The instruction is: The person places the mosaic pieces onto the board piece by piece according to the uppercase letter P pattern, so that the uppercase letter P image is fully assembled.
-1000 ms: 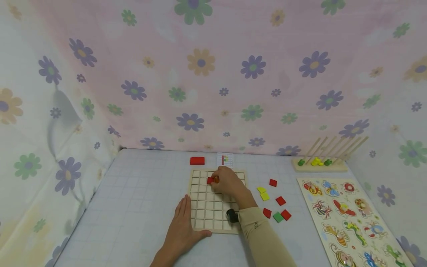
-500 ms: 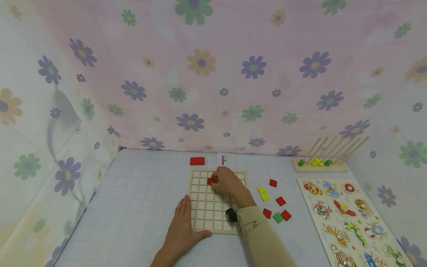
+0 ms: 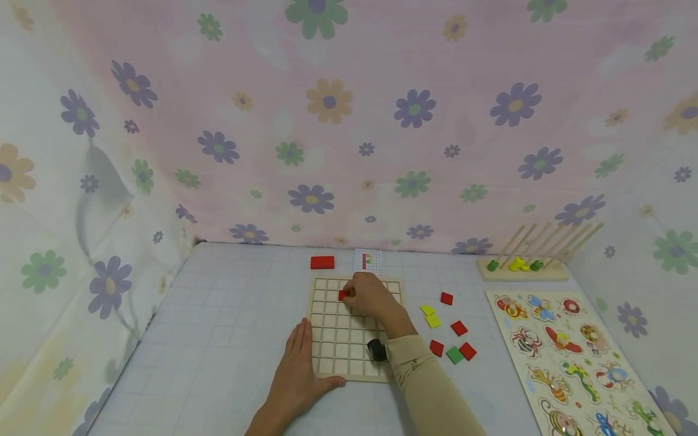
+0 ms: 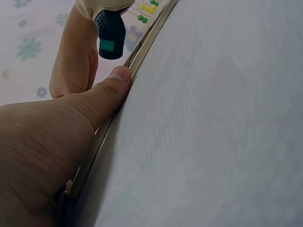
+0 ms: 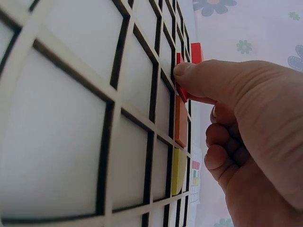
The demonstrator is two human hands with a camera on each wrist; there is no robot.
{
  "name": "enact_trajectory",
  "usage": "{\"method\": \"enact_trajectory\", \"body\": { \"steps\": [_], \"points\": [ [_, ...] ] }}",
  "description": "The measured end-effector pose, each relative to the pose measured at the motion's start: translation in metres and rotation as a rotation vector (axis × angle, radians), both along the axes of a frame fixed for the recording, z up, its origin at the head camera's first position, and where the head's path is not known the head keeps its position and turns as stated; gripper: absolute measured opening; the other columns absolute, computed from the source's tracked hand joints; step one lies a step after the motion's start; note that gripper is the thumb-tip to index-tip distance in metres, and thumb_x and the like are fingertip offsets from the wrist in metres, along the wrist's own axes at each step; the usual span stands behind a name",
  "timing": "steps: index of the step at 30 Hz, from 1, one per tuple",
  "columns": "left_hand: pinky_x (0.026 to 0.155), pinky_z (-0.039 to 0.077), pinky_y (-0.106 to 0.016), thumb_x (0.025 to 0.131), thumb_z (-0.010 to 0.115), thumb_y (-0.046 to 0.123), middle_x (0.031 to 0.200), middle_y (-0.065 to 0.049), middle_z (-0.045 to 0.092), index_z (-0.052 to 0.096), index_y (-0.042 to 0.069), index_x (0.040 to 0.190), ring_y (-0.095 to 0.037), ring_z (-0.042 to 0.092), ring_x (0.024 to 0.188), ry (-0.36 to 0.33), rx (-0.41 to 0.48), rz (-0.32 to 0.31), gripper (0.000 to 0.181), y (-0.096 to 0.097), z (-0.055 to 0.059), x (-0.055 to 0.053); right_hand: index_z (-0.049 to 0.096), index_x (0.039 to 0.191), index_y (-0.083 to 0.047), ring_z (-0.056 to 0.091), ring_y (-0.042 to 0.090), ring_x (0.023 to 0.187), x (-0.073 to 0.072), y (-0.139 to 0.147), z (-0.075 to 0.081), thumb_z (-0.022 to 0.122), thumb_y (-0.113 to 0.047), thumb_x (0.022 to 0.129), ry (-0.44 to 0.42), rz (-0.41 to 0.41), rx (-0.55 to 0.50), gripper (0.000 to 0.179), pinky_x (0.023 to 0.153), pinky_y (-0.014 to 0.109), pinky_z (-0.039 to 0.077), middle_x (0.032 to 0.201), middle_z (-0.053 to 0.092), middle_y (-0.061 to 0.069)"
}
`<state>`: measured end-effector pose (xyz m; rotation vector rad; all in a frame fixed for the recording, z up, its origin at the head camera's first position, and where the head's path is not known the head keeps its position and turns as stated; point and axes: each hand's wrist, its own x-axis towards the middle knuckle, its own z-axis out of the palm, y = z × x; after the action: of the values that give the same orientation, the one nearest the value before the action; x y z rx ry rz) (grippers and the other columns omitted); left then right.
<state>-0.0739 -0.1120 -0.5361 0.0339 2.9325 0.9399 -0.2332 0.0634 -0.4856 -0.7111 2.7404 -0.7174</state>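
My right hand (image 3: 371, 297) is over the far rows of a wooden grid board (image 3: 329, 366), its thumb and index finger pinching a small red square tile (image 5: 182, 92). Beside it on the grid lie an orange tile (image 5: 181, 123) and a yellow tile (image 5: 178, 171), both mostly hidden by the hand in the head view. At the board's near left corner rests my left hand (image 3: 299, 369). Its straight fingers lie along the left side, and the thumb (image 4: 116, 85) touches the front edge.
Loose red, yellow and green tiles (image 3: 454, 355) lie right of the board. Behind it are a red block (image 3: 322, 263) and a pattern card (image 3: 368, 261). Farther right stand a pegged rack (image 3: 523, 274) and an insect puzzle board (image 3: 572, 357).
The right hand has shifted very slightly left, covering more of the orange tile in the head view. My left hand stays in place.
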Motion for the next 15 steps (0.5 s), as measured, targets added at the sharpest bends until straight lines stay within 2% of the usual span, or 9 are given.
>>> {"method": "enact_trajectory", "body": {
  "steps": [5, 9, 15],
  "points": [
    [0.120, 0.037, -0.054, 0.064, 0.083, 0.072, 0.170, -0.019, 0.017, 0.013, 0.000, 0.163, -0.039, 0.020, 0.156, 0.007, -0.005, -0.004, 0.141, -0.0002, -0.0001, -0.0001, 0.080, 0.092, -0.010, 0.053, 0.013, 0.077, -0.0013, -0.0020, 0.0001, 0.071, -0.009, 0.093, 0.016, 0.029, -0.034, 0.010, 0.066, 0.027, 0.046, 0.082, 0.065, 0.001],
    [0.120, 0.037, -0.054, 0.064, 0.083, 0.073, 0.171, -0.019, 0.017, 0.013, 0.000, 0.163, -0.039, 0.020, 0.157, 0.005, -0.005, 0.001, 0.142, -0.0004, -0.0003, -0.0001, 0.077, 0.081, -0.013, 0.050, 0.012, 0.074, -0.0026, -0.0040, -0.0010, 0.070, -0.009, 0.093, 0.016, 0.033, -0.044, 0.014, 0.063, 0.026, 0.043, 0.076, 0.063, -0.001],
    [0.121, 0.035, -0.053, 0.065, 0.083, 0.072, 0.170, -0.019, 0.017, 0.013, 0.000, 0.163, -0.039, 0.019, 0.157, 0.001, 0.000, 0.001, 0.140, -0.0005, -0.0001, 0.0001, 0.078, 0.081, -0.013, 0.052, 0.011, 0.075, -0.0030, -0.0059, -0.0039, 0.072, -0.011, 0.092, 0.038, 0.019, -0.039, 0.012, 0.064, 0.025, 0.045, 0.079, 0.067, 0.000]
  ]
}}
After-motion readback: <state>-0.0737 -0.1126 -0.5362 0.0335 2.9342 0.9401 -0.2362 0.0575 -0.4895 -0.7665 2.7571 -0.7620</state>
